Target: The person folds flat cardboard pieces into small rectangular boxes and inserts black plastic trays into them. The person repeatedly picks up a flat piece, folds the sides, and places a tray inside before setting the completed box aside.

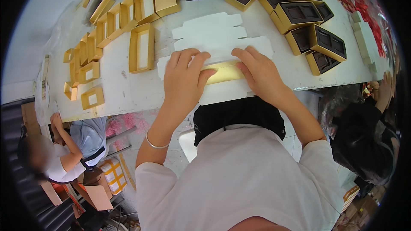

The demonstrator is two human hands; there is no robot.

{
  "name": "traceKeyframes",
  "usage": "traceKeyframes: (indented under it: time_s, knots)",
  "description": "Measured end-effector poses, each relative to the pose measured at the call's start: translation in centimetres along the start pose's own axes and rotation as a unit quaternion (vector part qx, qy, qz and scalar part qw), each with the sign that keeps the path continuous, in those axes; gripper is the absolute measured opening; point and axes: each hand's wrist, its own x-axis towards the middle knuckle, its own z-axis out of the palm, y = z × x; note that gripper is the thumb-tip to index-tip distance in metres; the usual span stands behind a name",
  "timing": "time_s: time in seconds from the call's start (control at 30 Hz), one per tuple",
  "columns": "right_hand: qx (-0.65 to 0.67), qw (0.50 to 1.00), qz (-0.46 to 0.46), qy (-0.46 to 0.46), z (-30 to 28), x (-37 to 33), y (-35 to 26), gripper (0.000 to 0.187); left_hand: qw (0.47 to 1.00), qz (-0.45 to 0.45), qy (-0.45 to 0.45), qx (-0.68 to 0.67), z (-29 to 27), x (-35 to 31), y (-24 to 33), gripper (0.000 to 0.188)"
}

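A flat die-cut cardboard box blank (pixel 209 32), white on its upper face, lies on the table in front of me. Its near flap is bent up along a crease, and a gold strip (pixel 224 73) shows between my hands. My left hand (pixel 185 72) grips the left part of that fold, fingers curled over its edge and thumb on the near side. My right hand (pixel 259 72) grips the right part in the same way. Both hands hide the ends of the fold.
Open gold boxes (pixel 142 48) stand in rows at the left of the white table (pixel 141 90). Gold boxes with black inserts (pixel 299 13) are piled at the right, near red wrapped items (pixel 364 8). One person (pixel 64 154) sits at left; another person (pixel 364 132) is at right.
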Motion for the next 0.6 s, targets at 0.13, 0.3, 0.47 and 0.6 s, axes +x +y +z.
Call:
traceKeyframes:
  time_s: [0.13, 0.3, 0.47, 0.6]
  knots:
    - [0.042, 0.997, 0.025, -0.060, -1.0, 0.7, 0.3, 0.012, 0.994, 0.105, 0.015, 0.018, -0.8, -1.1, 0.4, 0.029]
    - [-0.168, 0.968, -0.184, 0.006, -1.5, 0.7, -1.4, 0.018, 0.993, 0.113, 0.021, 0.007, 0.4, -1.9, -0.7, 0.027]
    - [-0.136, 0.969, -0.192, -0.078, -0.3, 0.9, -0.2, 0.016, 0.995, 0.099, -0.034, -0.001, 0.3, -0.8, -0.9, 0.012]
    - [-0.130, 0.976, -0.095, -0.149, 0.1, 4.0, -0.3, 0.013, 1.000, 0.022, -0.013, 0.005, 1.1, 0.7, -2.1, 0.006]
